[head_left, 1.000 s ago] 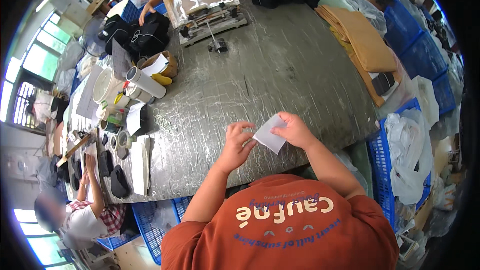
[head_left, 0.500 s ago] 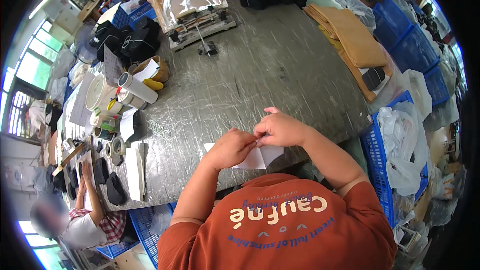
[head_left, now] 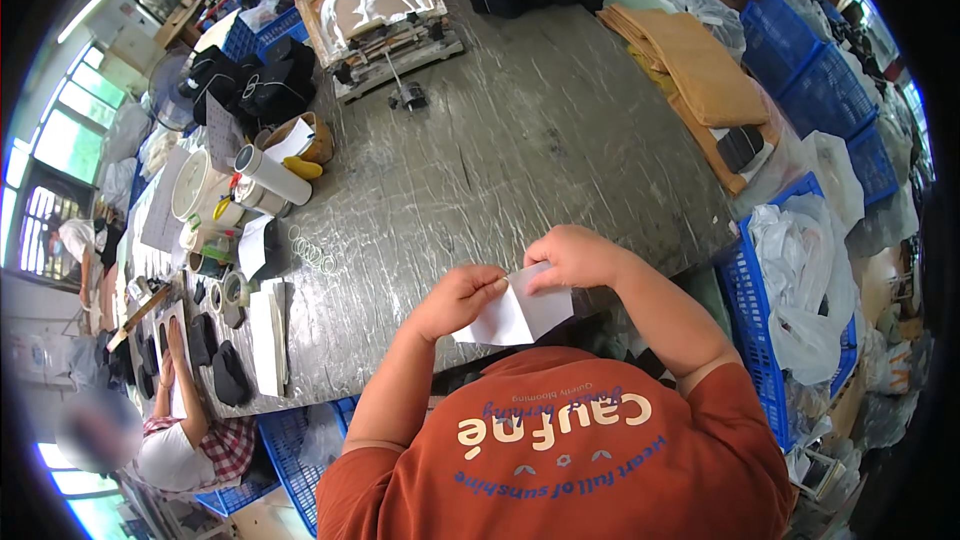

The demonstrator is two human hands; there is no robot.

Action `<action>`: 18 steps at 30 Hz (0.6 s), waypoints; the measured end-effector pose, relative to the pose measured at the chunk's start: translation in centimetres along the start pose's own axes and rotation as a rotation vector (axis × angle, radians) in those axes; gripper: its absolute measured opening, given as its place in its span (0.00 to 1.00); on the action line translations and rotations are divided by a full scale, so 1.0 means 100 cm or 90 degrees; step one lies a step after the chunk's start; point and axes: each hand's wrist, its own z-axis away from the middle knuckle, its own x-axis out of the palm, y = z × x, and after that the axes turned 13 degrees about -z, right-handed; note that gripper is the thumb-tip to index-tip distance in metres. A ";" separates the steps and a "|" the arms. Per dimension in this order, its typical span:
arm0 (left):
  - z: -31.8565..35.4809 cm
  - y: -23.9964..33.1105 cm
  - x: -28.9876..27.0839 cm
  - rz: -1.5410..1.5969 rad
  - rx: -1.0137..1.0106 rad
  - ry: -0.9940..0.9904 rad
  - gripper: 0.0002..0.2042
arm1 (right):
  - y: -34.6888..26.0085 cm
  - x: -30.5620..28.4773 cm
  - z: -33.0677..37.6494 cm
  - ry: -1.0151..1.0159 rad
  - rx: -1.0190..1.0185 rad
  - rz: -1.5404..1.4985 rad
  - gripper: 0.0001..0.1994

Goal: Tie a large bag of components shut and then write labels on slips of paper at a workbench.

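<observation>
A white sheet of paper with a crease down its middle is between my two hands, at the near edge of the dark table. My left hand pinches its upper left part between thumb and fingers. On the upper right side, my right hand has its fingers curled down over the paper, gripping it. The fingertips of the right hand are partly hidden. The sheet is tilted, and its lower corner hangs toward my shirt.
Left on the table stand a white cylinder, thin rings and a paper stack. A framed screen is at the back. Tan folded sheets lie right, above a blue crate. Co-workers are at left and back.
The paper has come up and opened out, showing more of both halves. My right hand has shifted slightly right and its raised finger has curled down. The view has moved a little.
</observation>
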 end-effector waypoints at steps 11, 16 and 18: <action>0.029 -0.069 -0.001 -0.080 -0.240 0.221 0.11 | 0.039 0.015 0.014 0.138 -0.010 -0.182 0.11; 0.073 -0.134 -0.030 -0.243 -0.373 0.239 0.14 | 0.067 0.002 0.008 0.179 0.084 -0.116 0.09; 0.063 -0.125 -0.037 -0.357 -0.421 0.166 0.15 | 0.085 0.009 -0.003 0.157 0.073 -0.082 0.10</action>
